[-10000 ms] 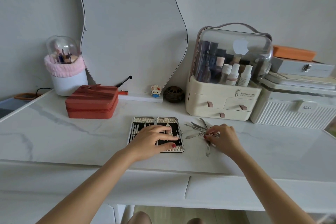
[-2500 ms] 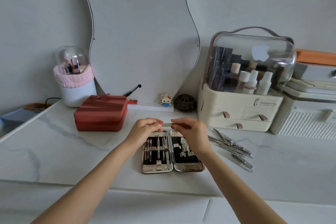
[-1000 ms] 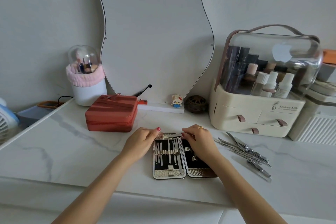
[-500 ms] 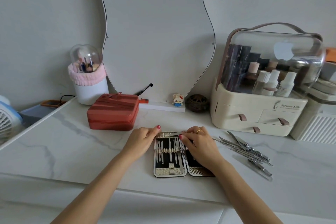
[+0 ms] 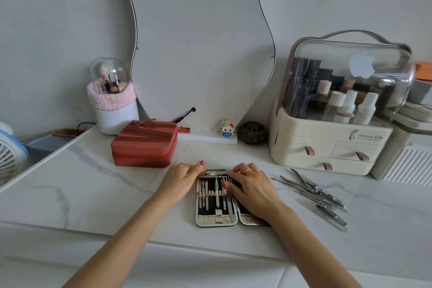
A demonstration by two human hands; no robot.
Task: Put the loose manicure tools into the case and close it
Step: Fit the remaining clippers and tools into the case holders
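Observation:
The manicure case lies open flat on the marble table, black inside with a silver textured rim. Several metal tools sit under the elastic band in its left half. My left hand rests at the case's top left corner, fingertips on the rim. My right hand covers most of the right half and pinches a slim metal tool lying crosswise along the case's top edge. Several loose tools lie in a heap to the right of the case.
A red zip box stands behind the case on the left. A cream cosmetics organiser with a clear dome stands at the right rear, a white ribbed box beside it. A mirror, brush holder, figurine and fan line the back and left.
Both hands have come down from above the case to its top edge, the slim tool still between them. My right thumb now presses on the band in the left half.

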